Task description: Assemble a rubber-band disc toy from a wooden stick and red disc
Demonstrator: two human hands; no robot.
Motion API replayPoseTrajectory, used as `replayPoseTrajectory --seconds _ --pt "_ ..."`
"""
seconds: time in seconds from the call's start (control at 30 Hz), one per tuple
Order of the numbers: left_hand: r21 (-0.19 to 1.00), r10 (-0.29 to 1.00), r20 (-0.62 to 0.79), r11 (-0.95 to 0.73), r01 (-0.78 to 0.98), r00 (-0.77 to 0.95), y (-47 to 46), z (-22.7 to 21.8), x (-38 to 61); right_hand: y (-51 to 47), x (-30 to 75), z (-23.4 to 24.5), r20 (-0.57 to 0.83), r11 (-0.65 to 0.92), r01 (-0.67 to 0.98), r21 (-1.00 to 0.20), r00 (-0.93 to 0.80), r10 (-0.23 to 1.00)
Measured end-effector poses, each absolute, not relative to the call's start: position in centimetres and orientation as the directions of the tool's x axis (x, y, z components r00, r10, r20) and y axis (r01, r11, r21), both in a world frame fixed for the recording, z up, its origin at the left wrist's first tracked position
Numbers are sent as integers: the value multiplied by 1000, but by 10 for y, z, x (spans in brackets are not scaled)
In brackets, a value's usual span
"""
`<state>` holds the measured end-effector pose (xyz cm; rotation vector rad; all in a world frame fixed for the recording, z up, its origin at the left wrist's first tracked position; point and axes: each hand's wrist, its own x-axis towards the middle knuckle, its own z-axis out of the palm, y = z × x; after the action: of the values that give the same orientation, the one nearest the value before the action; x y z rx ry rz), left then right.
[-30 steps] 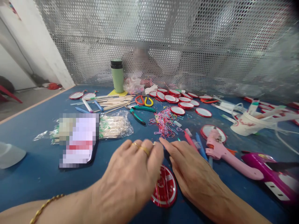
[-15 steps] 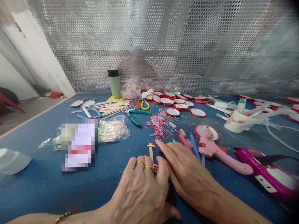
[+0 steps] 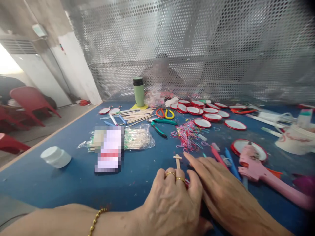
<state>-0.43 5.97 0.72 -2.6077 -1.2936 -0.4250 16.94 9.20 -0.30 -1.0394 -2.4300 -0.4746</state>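
Observation:
My left hand (image 3: 172,203) lies palm down on the blue table (image 3: 73,183), two gold rings on its fingers, which are closed together over a red round lid that is almost wholly hidden. A wooden stick with a small crosspiece (image 3: 177,160) pokes out from under those fingers. My right hand (image 3: 223,193) rests flat beside it, fingers stretched out and touching the left hand, its fingertips near the stick. Whether the left fingers grip the stick or only press it down is hidden.
A pink glue gun (image 3: 261,170) lies right of my hands. Coloured rubber bands (image 3: 187,134), pliers (image 3: 158,128), loose sticks (image 3: 135,115), a bag of sticks (image 3: 137,137), red-rimmed lids (image 3: 201,123), a green bottle (image 3: 138,91), a white jar (image 3: 56,156) and a white cup (image 3: 295,139) sit around. Mesh screen behind, person beyond.
My hands have drawn back toward me and the left hand has settled over the red lid, hiding it. The stick now shows beyond its fingers. The view has swung left.

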Motion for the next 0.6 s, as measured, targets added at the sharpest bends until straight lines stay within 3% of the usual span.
replayPoseTrajectory --seconds 0.2,0.43,0.6 --pt "-52 743 332 -601 798 581 60 9 -9 94 170 0 537 662 733 156 -625 566" --pt "-23 764 284 -599 800 580 60 17 -14 89 164 3 502 616 787 36 -547 669" --pt "-18 762 266 -608 793 590 60 19 -15 87 164 4 487 625 780 34 -559 671"
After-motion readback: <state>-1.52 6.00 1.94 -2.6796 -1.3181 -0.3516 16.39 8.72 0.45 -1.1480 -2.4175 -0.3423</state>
